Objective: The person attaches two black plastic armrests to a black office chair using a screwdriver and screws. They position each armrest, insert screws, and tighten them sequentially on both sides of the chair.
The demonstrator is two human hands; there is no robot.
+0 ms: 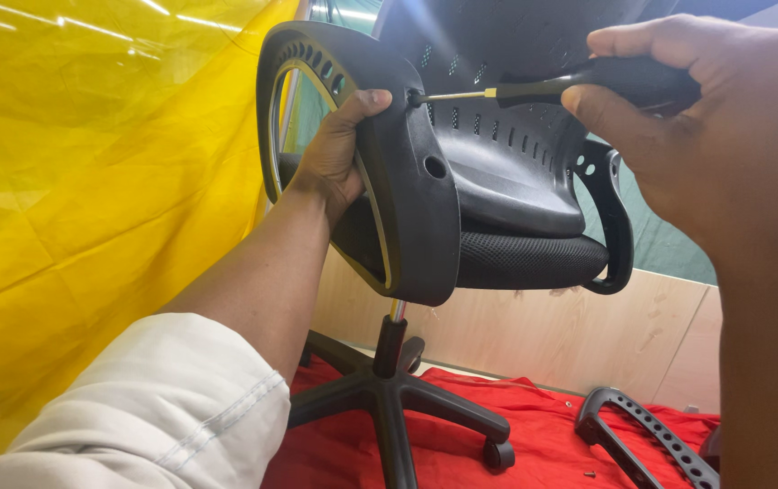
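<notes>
Now my right hand [715, 136], fingers clamped on the screwdriver [579, 86], drives the armrest [407, 181] screw; left hand [339, 149], at nine o'clock, grips the armrest; next needs steady turning.

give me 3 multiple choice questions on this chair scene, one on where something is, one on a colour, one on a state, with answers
1. Where does the loose black perforated part lie?
A. on the red cloth at lower right
B. on the chair seat
C. in the left hand

2. What colour is the sheet on the left?
A. blue
B. yellow
C. white

3. How is the screwdriver held?
A. lying on the floor
B. gripped in the right hand, tip at a hole in the armrest
C. tucked under the seat

Answers:
1 A, it rests on the red cloth beside the chair base.
2 B, the sheet is bright yellow.
3 B, the right hand grips it while the left hand steadies the armrest.
</notes>
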